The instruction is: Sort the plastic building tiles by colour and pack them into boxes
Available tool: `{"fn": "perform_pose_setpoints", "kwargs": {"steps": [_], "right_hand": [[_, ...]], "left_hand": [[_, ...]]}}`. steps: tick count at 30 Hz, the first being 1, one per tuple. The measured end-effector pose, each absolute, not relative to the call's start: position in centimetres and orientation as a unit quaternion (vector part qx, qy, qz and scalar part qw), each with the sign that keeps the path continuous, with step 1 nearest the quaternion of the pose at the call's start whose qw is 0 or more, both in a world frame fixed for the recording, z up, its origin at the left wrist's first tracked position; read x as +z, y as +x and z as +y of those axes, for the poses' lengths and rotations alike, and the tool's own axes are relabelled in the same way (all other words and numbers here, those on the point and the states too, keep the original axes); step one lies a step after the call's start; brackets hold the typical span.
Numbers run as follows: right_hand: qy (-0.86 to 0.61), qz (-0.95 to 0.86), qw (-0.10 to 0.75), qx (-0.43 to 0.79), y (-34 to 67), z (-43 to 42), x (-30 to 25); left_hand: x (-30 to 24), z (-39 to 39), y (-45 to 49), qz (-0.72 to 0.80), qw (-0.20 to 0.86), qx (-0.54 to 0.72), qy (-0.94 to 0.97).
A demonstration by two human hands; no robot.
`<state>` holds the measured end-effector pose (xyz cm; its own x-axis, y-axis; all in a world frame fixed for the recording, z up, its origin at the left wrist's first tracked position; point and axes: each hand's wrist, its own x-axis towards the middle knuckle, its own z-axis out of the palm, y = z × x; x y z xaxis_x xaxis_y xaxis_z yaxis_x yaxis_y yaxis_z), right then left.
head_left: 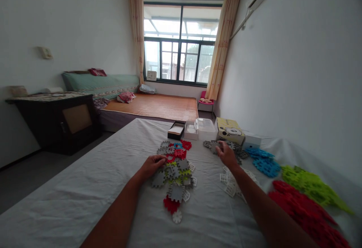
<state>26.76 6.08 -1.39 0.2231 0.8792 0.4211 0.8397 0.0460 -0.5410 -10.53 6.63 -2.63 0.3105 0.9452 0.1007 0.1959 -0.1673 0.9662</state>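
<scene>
Head camera, nearest stuff first: both forearms get cut off by the bottom edge. The red pile [305, 210] in the lower right corner runs out of frame too. The white sheet [70, 195] has loads of bare room across the lower left.

Dead centre sits the tile cluster [175, 169], grey, red and lime foam pieces joined flat. The left hand [152, 165] has its fingers curled shut on the cluster's left edge. Loose white pieces [230, 184] are half hidden under the right forearm.

The right hand [226, 155] is just right of centre, palm down on the grey pile [237, 152]. Its fingers are bent over the pieces, but honestly I can't tell if they're gripping one. The green pile [308, 186] and blue pile [264, 163] hug the sheet's right edge.

Further back there's a yellow box [229, 130] with a cartoon face print. Any lettering on it is too small to read. Left of it are a clear tub [206, 127] and a black tray [177, 130].

Beyond the sheet's far edge are a bed mat [152, 106] and a dark cabinet [56, 121] at mid left. The window [181, 42] at upper centre is blown out bright.
</scene>
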Motion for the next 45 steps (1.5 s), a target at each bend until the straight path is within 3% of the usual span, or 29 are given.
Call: {"fn": "perform_pose_setpoints", "kwargs": {"steps": [8,14,18,24,35,40,45], "right_hand": [[-0.67,-0.656,0.349,-0.007,25.5,5.7,0.1],[-0.513,-0.819,0.243,0.088,15.3,0.0,-2.3],[-0.522,-0.821,0.213,0.088,13.1,-1.8,-2.9],[-0.465,-0.823,0.288,0.153,15.3,-1.8,-3.1],[-0.544,-0.695,0.408,0.234,17.4,-0.2,-4.0],[-0.545,-0.739,0.328,0.222,19.2,-0.1,-3.5],[-0.44,-0.818,0.243,0.28,21.3,-0.5,-2.2]], "left_hand": [[-3.1,7.0,-10.7,0.427,0.476,0.393,0.661],[-3.0,6.8,-10.7,0.433,0.476,0.388,0.66],[-3.1,6.8,-10.8,0.436,0.459,0.389,0.67],[-3.1,6.9,-10.7,0.443,0.466,0.39,0.659],[-3.1,7.1,-10.7,0.446,0.475,0.389,0.651],[-3.0,7.0,-10.6,0.443,0.484,0.392,0.645],[-3.2,7.2,-10.7,0.447,0.475,0.39,0.65]]}}
